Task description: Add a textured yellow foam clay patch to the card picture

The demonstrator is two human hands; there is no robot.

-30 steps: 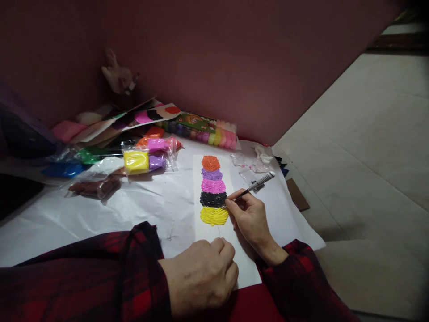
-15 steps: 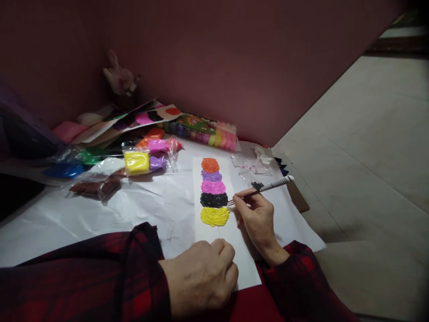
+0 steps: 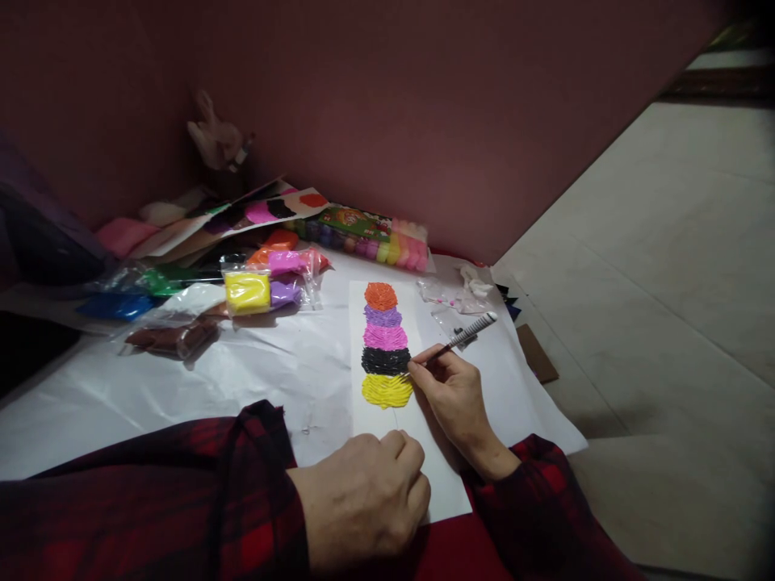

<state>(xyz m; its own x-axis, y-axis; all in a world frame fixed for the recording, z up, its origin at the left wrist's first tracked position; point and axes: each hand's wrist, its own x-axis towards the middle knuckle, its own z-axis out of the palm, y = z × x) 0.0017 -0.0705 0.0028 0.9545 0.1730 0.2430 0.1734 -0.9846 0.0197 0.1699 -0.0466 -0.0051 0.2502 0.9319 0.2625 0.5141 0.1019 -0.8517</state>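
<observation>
A white paper strip [image 3: 445, 484] carries a column of ridged clay patches: orange at the top, then purple, pink, black and a yellow patch [image 3: 387, 391] lowest. My right hand [image 3: 451, 395] pinches a thin fork [image 3: 466, 332] with a black-and-white striped handle. Its tines are hard to make out now, near the right side where black meets yellow. Below the yellow patch, my left hand [image 3: 369, 496] rests curled on the paper's lower part. The left fingertips are hidden, so whatever they might hold does not show.
Bagged clay, including a yellow block [image 3: 247, 292] and a brown pack [image 3: 173, 337], lies at the left. Behind stand a colourful clay pack [image 3: 363, 236] and a painted card [image 3: 284, 211]. Clear plastic wrappers [image 3: 451, 298] lie right of the strip. A wall [image 3: 393, 105] borders the back.
My right hand has moved left and slightly down with the fork, bringing the fork's tip over the clay. My left hand has stayed in place.
</observation>
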